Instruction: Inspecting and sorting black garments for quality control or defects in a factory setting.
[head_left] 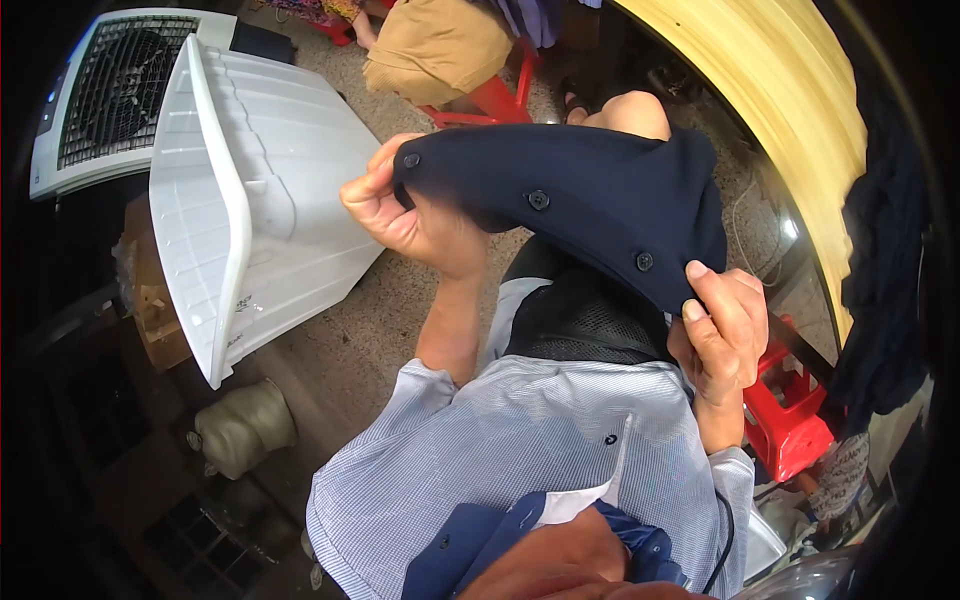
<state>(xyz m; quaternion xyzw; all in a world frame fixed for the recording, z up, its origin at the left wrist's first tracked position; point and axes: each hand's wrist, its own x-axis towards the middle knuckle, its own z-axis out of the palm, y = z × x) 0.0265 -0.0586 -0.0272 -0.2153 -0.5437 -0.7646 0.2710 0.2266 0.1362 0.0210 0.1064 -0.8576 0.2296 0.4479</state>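
Note:
A dark navy garment (590,180) is stretched edge-on across my lap, its buttoned strip facing up. Several dark buttons show along it, among them a middle button (538,200) and one near the right end (644,262). My left hand (430,220) pinches the strip's left end beside a button, thumb and fingers closed on the cloth. My right hand (728,318) grips the lower right corner between thumb and fingers. The rest of the cloth falls over my knee, and its far side is hidden.
A large white plastic tub (300,150) stands tilted at my left, before a fan unit (125,90). A curved yellow tabletop (790,110) rises at right, with dark cloth (885,270) hanging beside it. A red stool (790,415) is near my right elbow. Another person sits ahead; a tied sack (245,428) lies left.

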